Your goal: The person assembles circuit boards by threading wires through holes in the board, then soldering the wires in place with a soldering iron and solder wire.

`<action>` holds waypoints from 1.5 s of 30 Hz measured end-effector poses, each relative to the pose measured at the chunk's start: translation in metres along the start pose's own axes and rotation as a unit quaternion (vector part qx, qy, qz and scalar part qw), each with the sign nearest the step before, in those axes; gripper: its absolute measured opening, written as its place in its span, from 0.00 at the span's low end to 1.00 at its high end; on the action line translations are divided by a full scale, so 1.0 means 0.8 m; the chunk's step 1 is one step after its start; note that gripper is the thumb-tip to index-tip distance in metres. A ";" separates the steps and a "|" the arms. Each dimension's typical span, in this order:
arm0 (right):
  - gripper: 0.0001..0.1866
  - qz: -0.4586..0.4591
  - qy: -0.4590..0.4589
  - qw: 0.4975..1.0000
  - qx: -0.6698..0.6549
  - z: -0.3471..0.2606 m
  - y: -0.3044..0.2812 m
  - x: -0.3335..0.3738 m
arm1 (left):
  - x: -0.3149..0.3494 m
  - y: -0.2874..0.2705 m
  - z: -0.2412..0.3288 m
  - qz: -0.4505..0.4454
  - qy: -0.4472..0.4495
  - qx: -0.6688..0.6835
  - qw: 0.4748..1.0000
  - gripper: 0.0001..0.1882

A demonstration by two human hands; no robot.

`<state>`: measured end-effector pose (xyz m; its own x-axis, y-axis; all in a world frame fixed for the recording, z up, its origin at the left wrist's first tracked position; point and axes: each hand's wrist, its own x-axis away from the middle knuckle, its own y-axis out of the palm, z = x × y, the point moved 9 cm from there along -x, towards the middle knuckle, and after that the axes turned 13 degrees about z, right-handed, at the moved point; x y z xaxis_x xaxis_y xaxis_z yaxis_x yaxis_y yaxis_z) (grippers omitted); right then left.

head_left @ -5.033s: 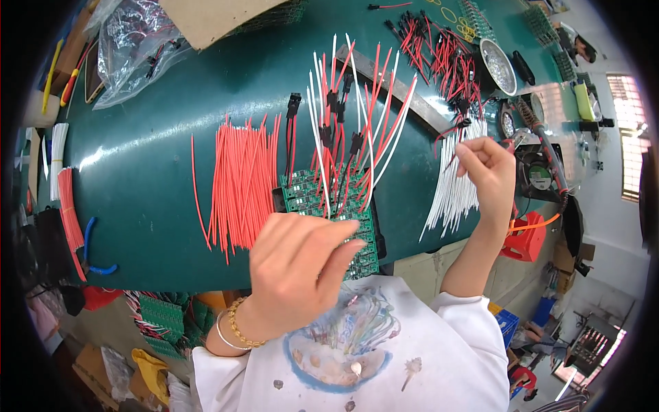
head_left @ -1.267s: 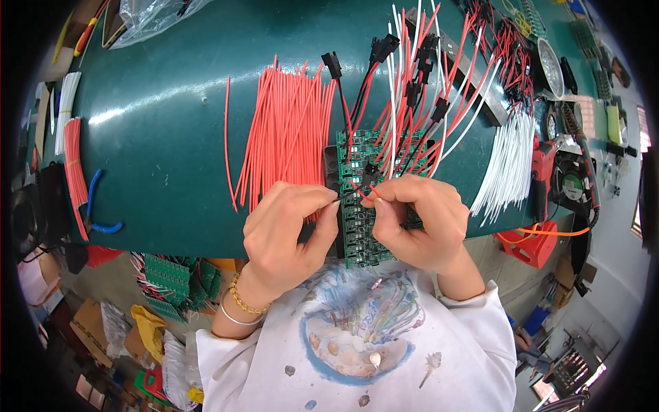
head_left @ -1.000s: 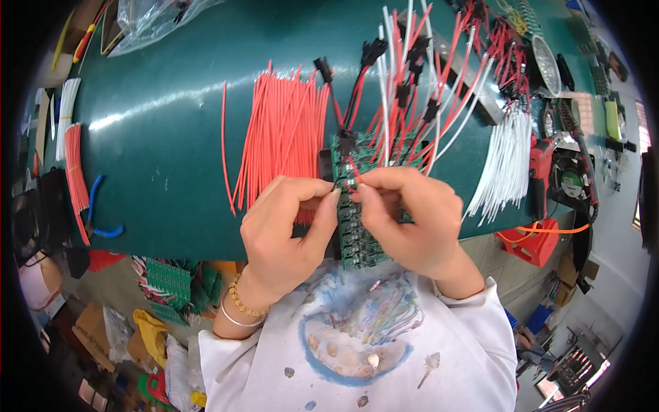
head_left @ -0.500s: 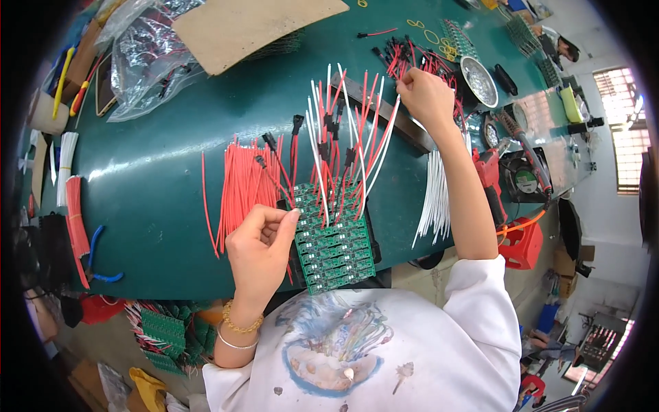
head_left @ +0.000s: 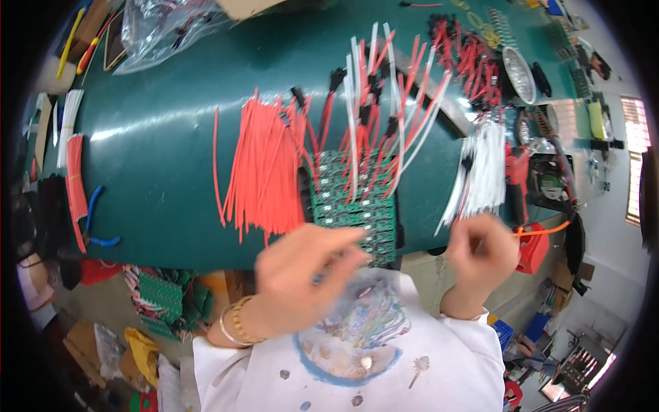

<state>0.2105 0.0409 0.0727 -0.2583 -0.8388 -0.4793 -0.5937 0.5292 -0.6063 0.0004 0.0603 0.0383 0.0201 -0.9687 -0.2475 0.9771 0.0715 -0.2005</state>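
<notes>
A panel of green circuit boards (head_left: 353,213) stands in front of me, with red and white wires (head_left: 405,103) and black-plugged leads rising from it. My left hand (head_left: 309,268) hovers over the panel's near left part, thumb and fingers smeared by motion; whether it holds something is unclear. Off to the right, my right hand (head_left: 484,247) is closed in a blurred pinch below the bundle of white wires (head_left: 486,165). A thin lead with a black connector (head_left: 467,163) runs up from its fingertips across that bundle. Left of the panel lies a bundle of red wires (head_left: 264,168).
A metal bar (head_left: 443,103) lies behind the panel. Past it are a pile of red-black leads (head_left: 467,58) and a round metal dish (head_left: 519,74). A red tool (head_left: 517,178) and a fan (head_left: 551,182) stand at the right, blue-handled pliers (head_left: 97,216) at the left.
My right hand has come from the lead pile toward me, with a connector lead now at its fingers. My left hand has moved right and nearer, over the panel. The whole view has shifted.
</notes>
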 end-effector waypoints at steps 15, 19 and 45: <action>0.17 -0.086 -0.244 0.950 -0.173 -0.069 0.111 0.045 | 0.024 -0.025 -0.006 0.017 0.215 -0.128 0.968 0.15; 0.18 -0.093 -0.223 0.955 -0.173 -0.067 0.118 0.044 | 0.020 -0.026 -0.015 0.017 0.189 -0.104 0.976 0.15; 0.16 -0.115 -0.161 0.967 -0.161 -0.063 0.131 0.037 | 0.004 -0.022 -0.024 0.043 0.126 -0.087 0.987 0.09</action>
<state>0.1024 0.0652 0.0271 0.1291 -0.8184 -0.5600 -0.8274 0.2224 -0.5157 -0.0208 0.0603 0.0230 0.0259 -0.8686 -0.4948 0.9221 0.2119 -0.3237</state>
